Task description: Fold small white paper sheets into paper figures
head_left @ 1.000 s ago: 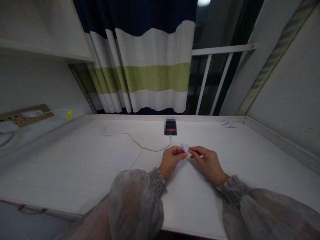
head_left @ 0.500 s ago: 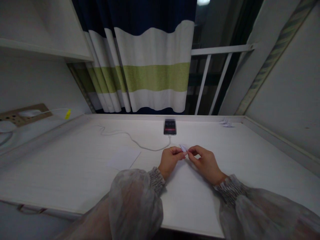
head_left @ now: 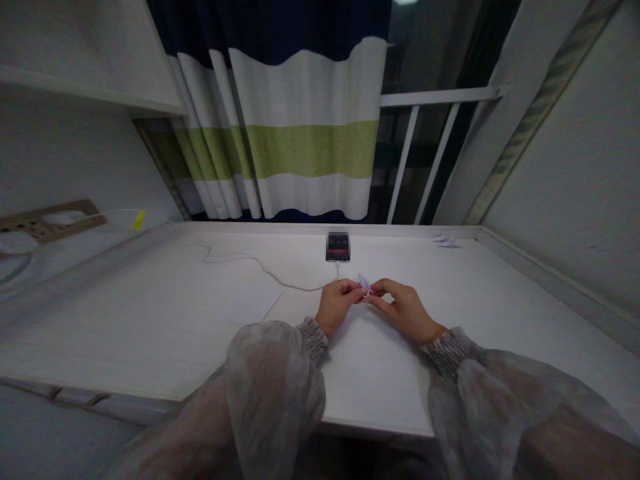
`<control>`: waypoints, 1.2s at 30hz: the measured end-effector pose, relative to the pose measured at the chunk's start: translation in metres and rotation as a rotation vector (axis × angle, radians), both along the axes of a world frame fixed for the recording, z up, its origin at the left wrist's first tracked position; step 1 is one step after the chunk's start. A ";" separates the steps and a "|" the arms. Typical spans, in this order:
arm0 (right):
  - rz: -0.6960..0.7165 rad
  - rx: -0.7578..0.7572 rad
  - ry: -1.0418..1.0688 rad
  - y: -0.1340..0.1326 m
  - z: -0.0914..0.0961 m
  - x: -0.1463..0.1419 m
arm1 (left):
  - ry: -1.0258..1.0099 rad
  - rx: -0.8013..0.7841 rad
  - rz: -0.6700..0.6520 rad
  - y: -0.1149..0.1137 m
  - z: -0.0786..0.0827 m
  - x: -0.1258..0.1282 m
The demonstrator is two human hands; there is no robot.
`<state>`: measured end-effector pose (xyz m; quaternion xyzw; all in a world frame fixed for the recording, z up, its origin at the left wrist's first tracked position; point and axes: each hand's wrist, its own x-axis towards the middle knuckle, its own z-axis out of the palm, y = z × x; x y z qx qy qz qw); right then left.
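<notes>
Between my two hands is a small piece of folded white paper [head_left: 365, 284], narrow and pointed at its upper end. My left hand [head_left: 336, 303] pinches it from the left, thumb on the near side. From the right, my right hand [head_left: 404, 308] grips its lower edge between thumb and fingertips. Both hands are closed, just above the white desk [head_left: 380, 380]. The fingertips hide the lower part of the folded paper.
A phone [head_left: 339, 247] with a white cable [head_left: 270, 272] lies beyond my hands. White paper sheets [head_left: 250, 305] lie to the left. Several small folded paper pieces [head_left: 447, 241] sit at the back right. A power strip [head_left: 50, 223] is on the left wall.
My right fingers have shifted slightly left, nearer my left fingertips, and the folded paper stands a little more upright. The whole view has tilted slightly.
</notes>
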<state>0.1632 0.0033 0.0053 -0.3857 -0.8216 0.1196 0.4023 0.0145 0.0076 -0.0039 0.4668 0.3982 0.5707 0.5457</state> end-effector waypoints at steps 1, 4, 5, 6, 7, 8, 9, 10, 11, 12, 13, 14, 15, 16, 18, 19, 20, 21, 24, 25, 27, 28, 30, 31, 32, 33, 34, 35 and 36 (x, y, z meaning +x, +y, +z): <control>-0.020 -0.021 0.018 0.000 0.000 0.000 | 0.000 0.003 -0.007 -0.001 0.000 0.000; -0.037 -0.089 0.092 -0.001 0.002 -0.002 | -0.009 0.020 -0.024 -0.003 0.002 0.001; -0.035 -0.133 0.129 -0.001 0.002 -0.003 | -0.012 0.032 -0.033 -0.003 0.002 0.001; -0.029 -0.189 0.176 -0.001 0.003 -0.003 | -0.015 0.045 -0.041 -0.003 0.002 0.001; -0.020 -0.256 0.234 -0.001 0.003 -0.004 | -0.015 0.058 -0.052 -0.003 0.002 0.000; -0.004 -0.333 0.301 -0.001 0.004 -0.004 | -0.015 0.068 -0.061 -0.003 0.002 0.000; 0.018 -0.409 0.371 -0.001 0.004 -0.005 | -0.013 0.076 -0.067 -0.003 0.001 0.000; 0.044 -0.478 0.438 -0.001 0.005 -0.005 | -0.010 0.080 -0.069 -0.003 0.001 0.000; 0.068 -0.535 0.493 0.000 0.005 -0.005 | -0.006 0.082 -0.069 -0.002 0.000 0.000; 0.087 -0.577 0.535 0.000 0.006 -0.005 | -0.001 0.083 -0.070 -0.002 0.000 -0.001; 0.098 -0.605 0.562 0.000 0.006 -0.005 | 0.005 0.084 -0.072 -0.002 0.000 -0.001; 0.100 -0.621 0.575 0.000 0.006 -0.004 | 0.010 0.088 -0.073 -0.002 0.000 -0.002; 0.098 -0.630 0.580 0.000 0.007 -0.004 | 0.017 0.092 -0.074 -0.002 0.000 -0.002; 0.095 -0.637 0.580 0.000 0.007 -0.004 | 0.024 0.096 -0.075 -0.002 0.001 -0.003; 0.091 -0.642 0.580 0.000 0.007 -0.003 | 0.036 0.103 -0.078 -0.002 0.001 -0.004; 0.091 -0.645 0.579 0.000 0.007 -0.003 | 0.042 0.107 -0.080 -0.003 0.002 -0.004; 0.091 -0.649 0.580 -0.001 0.007 -0.003 | 0.047 0.109 -0.083 -0.003 0.002 -0.004; 0.093 -0.653 0.579 -0.001 0.007 -0.003 | 0.050 0.110 -0.084 -0.002 0.002 -0.005; 0.115 -0.666 0.572 -0.002 0.007 -0.003 | 0.065 0.111 -0.083 -0.002 0.001 -0.005; 0.128 -0.672 0.578 -0.002 0.008 -0.003 | 0.074 0.112 -0.084 -0.001 0.000 -0.006; 0.156 -0.691 0.608 -0.002 0.008 -0.003 | 0.098 0.134 -0.082 -0.001 0.001 -0.006; 0.167 -0.700 0.626 -0.002 0.007 -0.004 | 0.111 0.159 -0.071 -0.002 0.002 -0.006; 0.184 -0.714 0.654 -0.001 0.006 -0.004 | 0.127 0.219 -0.040 -0.002 0.003 -0.006; 0.191 -0.715 0.663 -0.001 0.005 -0.004 | 0.129 0.239 -0.035 -0.003 0.003 -0.006; 0.198 -0.714 0.669 0.000 0.004 -0.003 | 0.128 0.247 -0.043 -0.003 0.002 -0.006; 0.206 -0.708 0.671 0.000 0.003 -0.003 | 0.123 0.244 -0.060 -0.002 0.002 -0.006; 0.214 -0.699 0.669 0.000 0.003 -0.002 | 0.116 0.232 -0.079 -0.002 0.001 -0.005; 0.221 -0.687 0.664 0.000 0.002 -0.002 | 0.109 0.218 -0.094 -0.001 0.000 -0.005; 0.225 -0.674 0.657 0.000 0.002 -0.001 | 0.098 0.206 -0.101 -0.001 -0.001 -0.005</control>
